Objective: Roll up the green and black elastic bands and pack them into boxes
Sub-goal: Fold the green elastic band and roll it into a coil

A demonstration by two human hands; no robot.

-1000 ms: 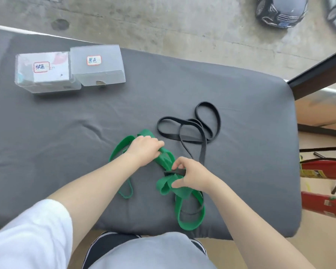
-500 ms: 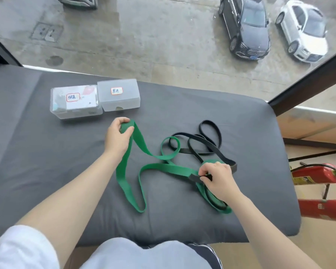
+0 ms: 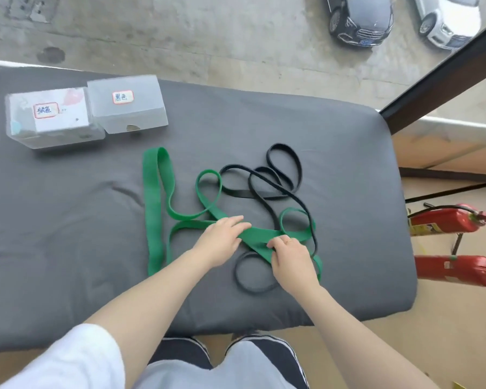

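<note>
A wide green elastic band (image 3: 152, 209) lies spread in loops across the grey table (image 3: 68, 248), one long loop reaching up to the left. A thin black elastic band (image 3: 285, 175) is tangled with it on the right, one loop lying near the front. My left hand (image 3: 220, 240) rests on the green band at the middle, fingers extended over it. My right hand (image 3: 289, 259) pinches the green band just to the right, fingers curled around its edge. Two translucent boxes stand at the far left: one labelled box (image 3: 51, 119) and a second (image 3: 127, 103) beside it.
Two red fire extinguishers (image 3: 446, 220) lie on the floor past the table's right edge. A dark window frame (image 3: 446, 68) slants at the upper right, with cars visible below through the glass. My knees are just under the table's front edge.
My left hand let go of the green band's far loop near the boxes and came back to the middle of the band. The band's left loop now lies flat on the table.
</note>
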